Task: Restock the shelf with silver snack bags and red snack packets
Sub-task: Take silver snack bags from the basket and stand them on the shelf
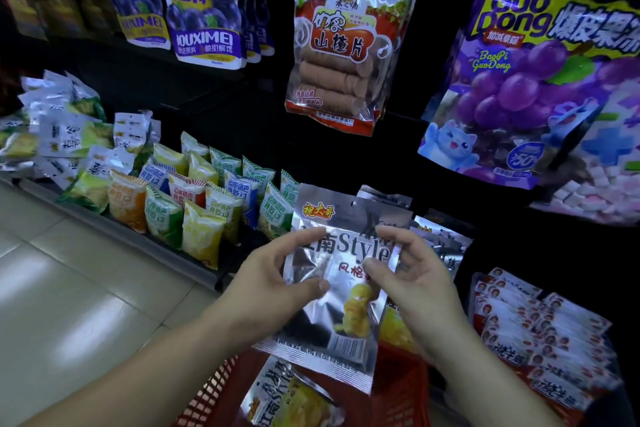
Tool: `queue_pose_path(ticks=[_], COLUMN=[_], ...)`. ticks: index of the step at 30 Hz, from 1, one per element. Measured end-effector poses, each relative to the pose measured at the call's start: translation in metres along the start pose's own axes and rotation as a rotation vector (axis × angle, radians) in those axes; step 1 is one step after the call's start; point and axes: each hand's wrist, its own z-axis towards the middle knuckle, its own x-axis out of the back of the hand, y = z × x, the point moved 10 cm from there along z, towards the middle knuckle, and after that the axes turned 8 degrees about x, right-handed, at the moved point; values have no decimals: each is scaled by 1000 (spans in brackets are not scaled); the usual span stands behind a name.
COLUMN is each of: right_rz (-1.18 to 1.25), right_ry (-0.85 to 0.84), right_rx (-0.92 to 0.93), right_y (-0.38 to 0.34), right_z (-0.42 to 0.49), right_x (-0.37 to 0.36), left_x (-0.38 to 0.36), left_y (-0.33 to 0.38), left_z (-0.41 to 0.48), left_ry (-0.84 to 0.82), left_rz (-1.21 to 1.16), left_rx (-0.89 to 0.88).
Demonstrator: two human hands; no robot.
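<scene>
I read the scene as a dim shop aisle. A pale tiled floor (69, 288) fills the lower left and reflects soft patches of light. A dark shelving unit (214, 114) takes up the remaining view, and its lower ledge (166, 246) runs diagonally from the left edge toward the centre.

Hanging stock, upper level:
- A purple grape jelly bag (519, 90) at right, tilted.
- A clear hawthorn-slice bag (339, 55) at centre, with more behind it.
- Purple prune bags (204, 3) at upper left, in rows.

Lower ledge:
- White-and-green packets (65, 128) piled loosely at far left.
- Small orange, green, yellow and blue packets (194, 198) standing upright in rows beside them.
- Red snack packets (540, 333) at lower right, overlapping in a fanned stack.
- Stocked silver bags (440, 239) upright, between the small packets and the red ones.

A red mesh basket (401, 388) sits at bottom centre, below my forearms. One spare silver bag (287, 395) lies flat in it.

The held silver snack bag (346, 322) is upright above the basket, just in front of the stocked silver bags. The left hand (273, 274) pinches its left edge, thumb on the front face, fingers curled over the top corner. The right hand (415, 277) grips the right edge, thumb on the front, fingers curled round behind.
</scene>
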Motion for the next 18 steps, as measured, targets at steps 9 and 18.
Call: queue_pose_path(ticks=[9,18], right_rz=[-128,172], right_ry=[-3,-189], right_rx=[136,18], right_y=[-4,-10], right_z=[-6,-19], right_x=[-10,-32], left_x=[-21,-4], left_y=[26,16], left_z=[-23,-7], left_ry=[144,116], left_rz=[180,-93], left_rx=[-231,-100])
